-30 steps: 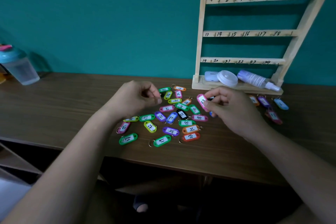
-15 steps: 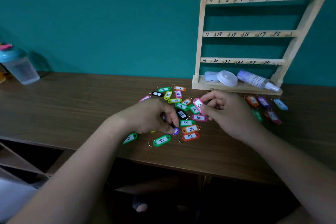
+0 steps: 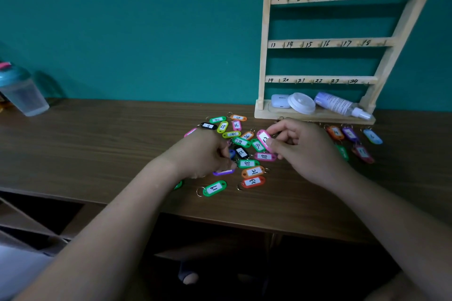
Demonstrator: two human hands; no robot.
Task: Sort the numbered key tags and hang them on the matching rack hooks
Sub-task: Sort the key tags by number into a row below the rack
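Head view: right hand pinches a pink tag, left hand has an unclear grip on the pile; reading the number first should avoid wrong hooks on the rack.

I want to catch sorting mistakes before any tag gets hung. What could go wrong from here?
1. Digits can be misread: the green 91 tag beside the pink tag pinched in the right hand may be 16 upside down, and the rack numbers are handwritten.
2. The left hand and forearm reach low over the table; a half-hidden green tag and the green 19 tag lie near its front edge and could be swept off.
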